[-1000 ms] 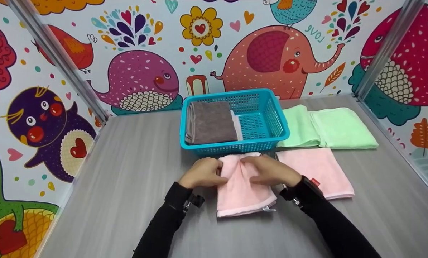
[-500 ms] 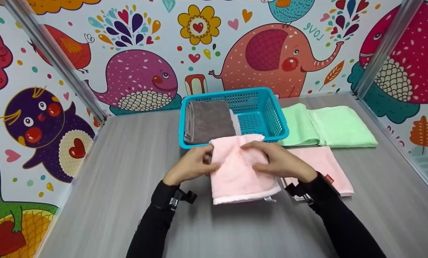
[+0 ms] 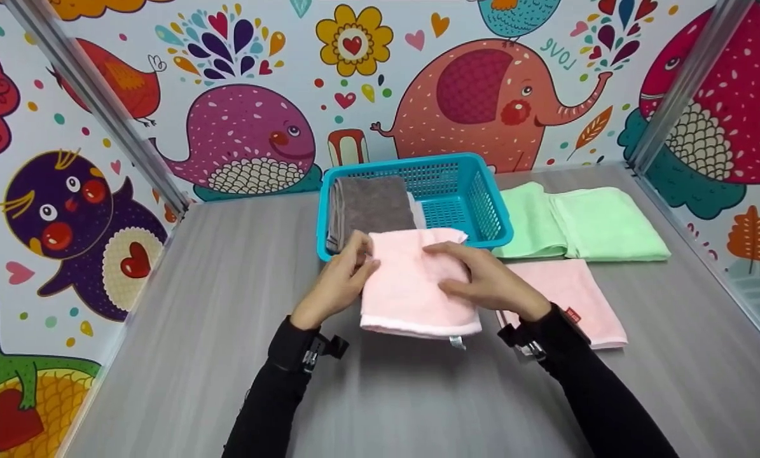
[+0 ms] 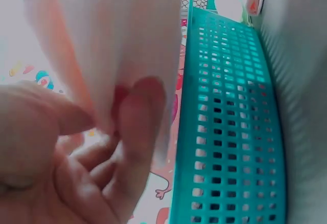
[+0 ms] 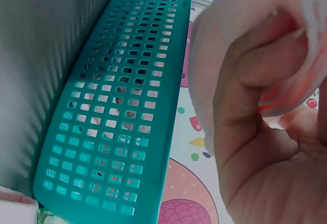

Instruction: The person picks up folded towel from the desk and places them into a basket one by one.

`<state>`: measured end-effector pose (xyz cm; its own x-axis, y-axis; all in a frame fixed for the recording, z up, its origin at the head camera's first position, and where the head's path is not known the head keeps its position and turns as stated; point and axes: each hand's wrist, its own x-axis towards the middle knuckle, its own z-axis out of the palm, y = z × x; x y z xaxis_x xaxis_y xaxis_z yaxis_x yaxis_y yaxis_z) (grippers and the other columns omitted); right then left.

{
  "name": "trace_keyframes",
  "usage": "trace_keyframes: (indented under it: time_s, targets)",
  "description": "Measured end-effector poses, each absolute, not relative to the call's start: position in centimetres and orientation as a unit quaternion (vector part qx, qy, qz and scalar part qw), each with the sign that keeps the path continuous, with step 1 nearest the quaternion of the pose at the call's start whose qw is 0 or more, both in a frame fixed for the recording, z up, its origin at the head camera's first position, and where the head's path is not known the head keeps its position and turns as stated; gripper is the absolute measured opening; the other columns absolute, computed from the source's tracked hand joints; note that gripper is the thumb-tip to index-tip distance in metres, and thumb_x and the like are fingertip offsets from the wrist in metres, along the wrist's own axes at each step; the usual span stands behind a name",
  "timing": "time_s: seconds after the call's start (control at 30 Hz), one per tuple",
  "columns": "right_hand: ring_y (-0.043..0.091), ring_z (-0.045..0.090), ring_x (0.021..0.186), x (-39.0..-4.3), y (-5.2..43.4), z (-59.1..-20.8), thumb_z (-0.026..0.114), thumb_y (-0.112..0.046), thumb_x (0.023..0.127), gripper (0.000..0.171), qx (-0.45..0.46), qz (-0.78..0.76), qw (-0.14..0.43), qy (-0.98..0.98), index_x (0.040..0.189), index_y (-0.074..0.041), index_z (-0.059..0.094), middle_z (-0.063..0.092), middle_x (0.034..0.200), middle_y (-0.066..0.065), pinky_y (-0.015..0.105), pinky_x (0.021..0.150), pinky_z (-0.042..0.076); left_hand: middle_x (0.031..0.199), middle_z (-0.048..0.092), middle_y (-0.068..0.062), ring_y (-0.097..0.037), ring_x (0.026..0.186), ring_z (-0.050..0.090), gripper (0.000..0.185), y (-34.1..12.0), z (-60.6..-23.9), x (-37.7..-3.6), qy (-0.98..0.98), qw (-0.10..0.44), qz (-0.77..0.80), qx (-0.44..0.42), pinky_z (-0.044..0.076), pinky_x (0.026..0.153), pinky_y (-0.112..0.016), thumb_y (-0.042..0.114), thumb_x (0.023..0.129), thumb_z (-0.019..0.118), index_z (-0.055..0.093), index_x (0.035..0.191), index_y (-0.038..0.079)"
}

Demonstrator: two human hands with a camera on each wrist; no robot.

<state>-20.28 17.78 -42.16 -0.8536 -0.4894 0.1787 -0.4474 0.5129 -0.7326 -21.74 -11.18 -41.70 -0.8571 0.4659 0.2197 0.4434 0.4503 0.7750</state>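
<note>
Soft, fluffy folded pink towel [image 3: 414, 283], rectangular with a hemmed edge, is held above the grey surface [image 3: 195, 331], just before the perforated plastic basket [image 3: 491, 216]; left hand [image 3: 335, 286] and right hand [image 3: 491, 283] fingers pinch its sides.

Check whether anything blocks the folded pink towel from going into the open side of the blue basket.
Nothing visible blocks it. Both hands hold the folded pink towel at the near rim of the blue basket; the brown towel fills the left half, the right half is bare.

Both arms wear long black sleeves down to the wrists. A small black camera mount is strapped at the left wrist [image 3: 319, 348] and another at the right wrist [image 3: 525, 340], which bears a small red tag. Both hands are bare.
</note>
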Motion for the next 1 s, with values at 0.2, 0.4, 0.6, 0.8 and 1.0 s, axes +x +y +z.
trace_keyframes:
  time_s: [0.2, 0.4, 0.6, 0.8, 1.0]
  targets:
    - [0.033, 0.057, 0.128, -21.2, 17.5, -42.2, 0.077, -0.012, 0.092, 0.057, -0.263, -0.424, -0.009, 0.867, 0.146, -0.011, 0.058, 0.061, 0.145, 0.015, 0.054, 0.109, 0.044, 0.1, 0.066, -0.009, -0.017, 0.082, 0.052, 0.016, -10.7, -41.9, -22.1, 0.872, -0.019, 0.414, 0.26, 0.042, 0.077, -0.032, 0.012, 0.111, 0.045, 0.062, 0.113, 0.012]
    - [0.033, 0.054, 0.131, -23.0, 16.8, -42.2, 0.078, -0.011, 0.091, 0.058, -0.259, -0.44, -0.035, 0.859, 0.146, -0.011, 0.059, 0.061, 0.147, 0.012, 0.054, 0.112, 0.042, 0.103, 0.062, -0.014, -0.021, 0.076, 0.05, 0.027, -10.8, -42.1, -22.8, 0.866, -0.021, 0.45, 0.218, 0.041, 0.075, -0.033, 0.008, 0.104, 0.05, 0.062, 0.128, 0.007]
    - [0.032, 0.049, 0.136, -25.2, 16.1, -42.4, 0.075, -0.008, 0.093, 0.056, -0.235, -0.471, -0.032, 0.849, 0.147, -0.013, 0.058, 0.058, 0.15, 0.01, 0.054, 0.117, 0.038, 0.14, 0.058, -0.021, -0.035, 0.136, 0.051, 0.045, -11.0, -42.8, -23.9, 0.862, -0.068, 0.452, 0.22, 0.039, 0.114, -0.052, 0.004, 0.096, 0.061, 0.055, 0.141, 0.0]
    - [0.034, 0.049, 0.138, -26.6, 15.2, -42.5, 0.069, -0.004, 0.096, 0.051, -0.235, -0.477, -0.045, 0.845, 0.145, -0.011, 0.059, 0.057, 0.15, 0.013, 0.054, 0.12, 0.035, 0.132, 0.063, -0.02, -0.036, 0.126, 0.058, 0.033, -11.3, -43.2, -25.4, 0.858, -0.144, 0.443, 0.215, 0.045, 0.106, -0.054, -0.002, 0.1, 0.058, 0.066, 0.132, 0.002]
    - [0.033, 0.054, 0.131, -28.0, 13.9, -41.9, 0.066, -0.005, 0.099, 0.04, -0.215, -0.468, -0.075, 0.854, 0.139, -0.011, 0.066, 0.063, 0.144, 0.014, 0.051, 0.117, 0.039, 0.143, 0.055, -0.022, -0.035, 0.131, 0.054, 0.043, -11.6, -43.2, -27.1, 0.849, -0.137, 0.475, 0.186, 0.044, 0.112, -0.052, -0.003, 0.097, 0.058, 0.062, 0.139, -0.001]
